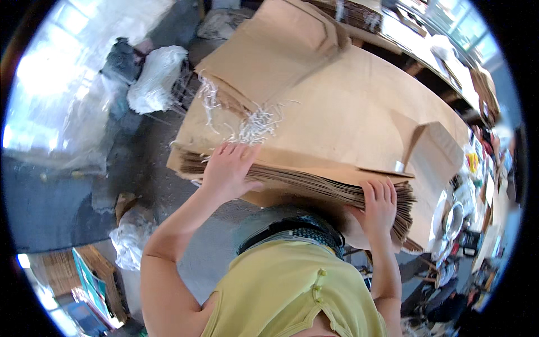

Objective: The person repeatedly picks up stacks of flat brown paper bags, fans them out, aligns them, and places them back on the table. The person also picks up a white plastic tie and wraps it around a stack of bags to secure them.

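Note:
A thick stack of flat brown paper bags [314,182] lies along the near edge of the table, its many layered edges facing me. Near its left end, my left hand [229,171] is closed over the stack, with the fingers on the far side and the thumb toward me. My right hand [378,206] grips the right end the same way, where the layers fan out a little. Beyond my left hand, white cords [255,126] spill in a tangle from a second pile of brown paper bags [269,53].
The wooden table [348,106] curves away ahead. On its right stands a folded brown paper piece [435,149]. A white plastic bundle [157,78] is off to the left, and a clear plastic bag [133,238] lies lower down. Cluttered shelving [415,45] runs along the far right.

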### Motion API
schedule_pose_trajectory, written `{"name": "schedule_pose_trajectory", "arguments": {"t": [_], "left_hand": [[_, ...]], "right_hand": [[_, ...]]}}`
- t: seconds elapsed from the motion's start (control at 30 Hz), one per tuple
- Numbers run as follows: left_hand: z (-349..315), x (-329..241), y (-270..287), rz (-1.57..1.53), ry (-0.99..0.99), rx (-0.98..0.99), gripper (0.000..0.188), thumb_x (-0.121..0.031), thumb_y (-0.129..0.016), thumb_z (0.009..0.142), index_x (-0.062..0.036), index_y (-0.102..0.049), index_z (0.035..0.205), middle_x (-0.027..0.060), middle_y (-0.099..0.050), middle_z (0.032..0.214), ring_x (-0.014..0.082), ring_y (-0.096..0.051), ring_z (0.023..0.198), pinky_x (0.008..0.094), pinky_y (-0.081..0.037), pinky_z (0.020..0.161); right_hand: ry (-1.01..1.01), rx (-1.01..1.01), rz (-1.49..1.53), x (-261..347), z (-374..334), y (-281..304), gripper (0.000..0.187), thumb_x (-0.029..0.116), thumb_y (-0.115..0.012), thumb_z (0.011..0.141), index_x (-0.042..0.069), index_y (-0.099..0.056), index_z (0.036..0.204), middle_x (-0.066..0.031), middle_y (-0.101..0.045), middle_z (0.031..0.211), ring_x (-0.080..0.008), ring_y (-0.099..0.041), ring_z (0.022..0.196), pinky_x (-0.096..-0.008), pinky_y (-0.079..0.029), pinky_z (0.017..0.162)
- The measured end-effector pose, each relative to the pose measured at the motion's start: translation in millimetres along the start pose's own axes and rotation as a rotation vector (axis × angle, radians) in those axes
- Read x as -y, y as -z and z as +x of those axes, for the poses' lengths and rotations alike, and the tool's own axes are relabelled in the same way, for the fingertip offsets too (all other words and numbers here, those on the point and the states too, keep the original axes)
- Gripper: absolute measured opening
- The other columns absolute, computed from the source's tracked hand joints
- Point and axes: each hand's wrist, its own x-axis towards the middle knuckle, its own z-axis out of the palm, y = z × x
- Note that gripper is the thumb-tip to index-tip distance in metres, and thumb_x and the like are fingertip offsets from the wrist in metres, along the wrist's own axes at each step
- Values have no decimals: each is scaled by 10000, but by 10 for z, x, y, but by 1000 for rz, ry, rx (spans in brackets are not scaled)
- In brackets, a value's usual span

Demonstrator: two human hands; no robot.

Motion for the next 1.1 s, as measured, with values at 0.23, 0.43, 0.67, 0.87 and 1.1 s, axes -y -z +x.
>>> {"name": "schedule_pose_trajectory", "arguments": {"t": [0.23, 0.43, 0.67, 0.87, 1.1], "left_hand": [[-396, 1340, -328, -1201, 333, -616, 763, -634, -304, 926, -94, -292, 1464, 110, -313, 1502, 245, -305, 1379, 423, -204, 1145], [-237, 1603, -1318, -2325, 357, -527, 688, -584, -390, 941, -125, -329, 1450, 101, -389, 1457, 235, -425, 1292, 428, -340, 1079], [-416, 1198, -1451, -1814, 174, -707, 573, -461, -294, 1011, -105, -308, 1460, 41, -377, 1458, 189, -349, 1335, 344, -238, 1135], [-307, 1465, -1382, -2197, 265, -606, 670, -529, -340, 977, -99, -256, 1483, 20, -250, 1535, 161, -221, 1405, 339, -184, 1151], [-168, 1343, -817, -1281, 178, -556, 726, -443, -460, 960, -2, -204, 1477, 98, -238, 1541, 209, -200, 1424, 387, -153, 1157]], "right_hand": [[-64, 93, 9, 166, -62, -13, 762, 392, -792, 621, 47, -488, 1229, -121, -539, 1145, -313, -481, 1138, -503, -268, 1106], [58, 73, 33, 734, 201, -167, 787, 449, -743, 693, 54, -449, 1307, -128, -532, 1172, -300, -478, 1151, -517, -262, 1091], [69, 101, -18, 821, 351, -141, 842, 535, -711, 687, 59, -443, 1328, -136, -491, 1252, -309, -405, 1252, -566, -196, 1106], [91, 107, 61, 1069, 516, -171, 868, 538, -709, 689, 85, -428, 1373, -129, -509, 1134, -291, -480, 1065, -497, -342, 945], [74, 126, 17, 1001, 438, -302, 805, 423, -750, 668, 79, -461, 1335, -93, -534, 1012, -278, -513, 969, -432, -381, 852]]}}
